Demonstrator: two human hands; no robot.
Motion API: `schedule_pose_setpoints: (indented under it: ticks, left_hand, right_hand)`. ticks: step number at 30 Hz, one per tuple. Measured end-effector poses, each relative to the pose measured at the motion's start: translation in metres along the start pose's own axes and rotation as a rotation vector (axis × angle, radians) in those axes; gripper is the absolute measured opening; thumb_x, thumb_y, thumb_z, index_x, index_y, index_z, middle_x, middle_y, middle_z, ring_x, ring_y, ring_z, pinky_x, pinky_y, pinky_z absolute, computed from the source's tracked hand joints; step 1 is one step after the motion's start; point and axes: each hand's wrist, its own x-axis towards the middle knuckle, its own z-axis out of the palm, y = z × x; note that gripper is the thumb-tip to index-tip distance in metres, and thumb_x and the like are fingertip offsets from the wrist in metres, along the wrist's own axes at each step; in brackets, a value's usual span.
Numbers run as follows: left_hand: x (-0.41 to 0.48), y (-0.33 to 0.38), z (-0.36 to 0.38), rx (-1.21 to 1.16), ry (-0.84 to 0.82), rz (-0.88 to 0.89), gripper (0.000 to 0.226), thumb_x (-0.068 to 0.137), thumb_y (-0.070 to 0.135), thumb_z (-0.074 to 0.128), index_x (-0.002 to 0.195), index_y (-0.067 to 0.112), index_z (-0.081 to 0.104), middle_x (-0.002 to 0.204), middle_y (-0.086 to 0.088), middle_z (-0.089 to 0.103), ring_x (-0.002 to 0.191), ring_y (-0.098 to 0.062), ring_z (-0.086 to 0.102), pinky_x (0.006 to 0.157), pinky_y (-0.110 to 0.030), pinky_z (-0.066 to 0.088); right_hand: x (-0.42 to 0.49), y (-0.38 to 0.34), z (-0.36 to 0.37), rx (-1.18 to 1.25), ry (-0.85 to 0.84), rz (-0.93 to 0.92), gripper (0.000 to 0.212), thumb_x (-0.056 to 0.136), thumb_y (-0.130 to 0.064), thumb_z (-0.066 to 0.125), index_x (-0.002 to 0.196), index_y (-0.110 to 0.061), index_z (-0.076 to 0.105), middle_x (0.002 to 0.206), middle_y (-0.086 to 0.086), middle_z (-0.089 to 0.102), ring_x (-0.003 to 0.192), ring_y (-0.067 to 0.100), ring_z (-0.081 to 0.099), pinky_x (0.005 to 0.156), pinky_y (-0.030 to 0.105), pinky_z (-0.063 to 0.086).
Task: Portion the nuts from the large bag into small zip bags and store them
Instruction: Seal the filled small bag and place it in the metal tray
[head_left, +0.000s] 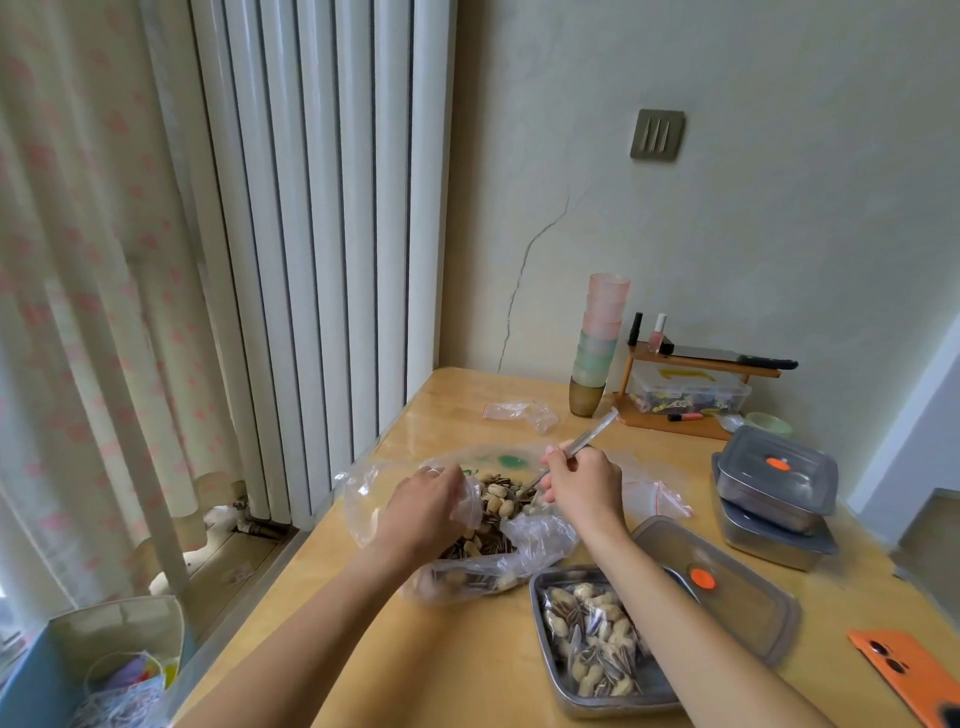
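Nearest, on the tabletop (415, 649), a steel tray (613, 707) already holds filled zip bags (592, 639), with its lid (753, 613) leaning against the far side and an orange phone (904, 670) cut off at the right edge.

Just beyond lies the large bag (535, 535), spread wide with the nuts (498, 504) heaped inside. The left hand (421, 506) reaches into it, its grip closed round a small zip bag (467, 499). The right hand (584, 483) is clenched on the handle of a metal utensil (592, 434) whose tip dips into the heap.

I judge the step to be scooping a portion. To do it well, the left hand should hold the small bag's mouth wide and low over the heap, so spills fall back in, and fill stops short of the zip.

The utensil's working end is buried, so spoon or tongs cannot be told. Whether the small bag's mouth is open is hidden by the fingers.

Farther off lie a spare zip bag (519, 412), stacked steel boxes (774, 478) and a tower of cups (602, 332).
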Motion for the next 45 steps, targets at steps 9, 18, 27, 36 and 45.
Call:
schedule_pose_setpoints:
  ticks: [9,18,27,36,45]
  left_hand:
    - [0.007,0.008,0.005,0.157,0.004,-0.132,0.03,0.087,0.018,0.066,0.111,0.019,0.049,0.097,0.001,0.062,0.09,-0.023,0.061,0.087,-0.037,0.041]
    - [0.017,0.01,0.006,0.065,-0.095,-0.069,0.032,0.086,0.02,0.067,0.114,0.018,0.052,0.108,0.001,0.063,0.103,-0.021,0.054,0.09,-0.035,0.046]
    - [0.026,0.022,-0.004,-0.06,-0.195,-0.145,0.04,0.079,0.043,0.075,0.102,0.018,0.055,0.092,0.0,0.067,0.089,-0.024,0.063,0.075,-0.035,0.048]
    - [0.034,0.03,-0.003,-0.351,-0.323,-0.174,0.044,0.077,0.046,0.087,0.086,0.019,0.054,0.079,0.002,0.056,0.066,-0.012,0.045,0.058,-0.027,0.036]
    - [0.027,0.02,0.007,-0.659,-0.278,-0.266,0.048,0.069,0.05,0.092,0.076,0.02,0.055,0.07,0.002,0.06,0.064,-0.013,0.051,0.057,-0.028,0.037]
  right_hand:
    - [-0.002,0.002,-0.013,0.061,0.097,0.008,0.041,0.106,-0.03,0.049,0.074,-0.014,0.069,0.058,-0.001,0.071,0.069,0.018,0.071,0.08,0.036,0.056]
    - [-0.001,-0.008,-0.028,0.092,0.092,-0.041,0.036,0.107,-0.03,0.049,0.085,-0.013,0.072,0.061,-0.002,0.071,0.054,-0.001,0.063,0.057,0.013,0.041]
    - [0.0,-0.01,-0.034,0.115,0.08,-0.112,0.034,0.107,-0.028,0.05,0.085,-0.012,0.07,0.062,0.001,0.071,0.049,0.005,0.063,0.051,0.008,0.042]
    - [0.002,-0.035,-0.041,-0.133,-0.006,-0.527,0.045,0.104,-0.04,0.046,0.083,-0.009,0.069,0.064,0.002,0.068,0.06,0.015,0.071,0.057,0.044,0.06]
    - [0.005,-0.065,-0.041,-0.326,-0.125,-0.74,0.027,0.106,-0.032,0.052,0.086,-0.017,0.062,0.064,0.004,0.064,0.061,0.023,0.063,0.064,0.045,0.055]
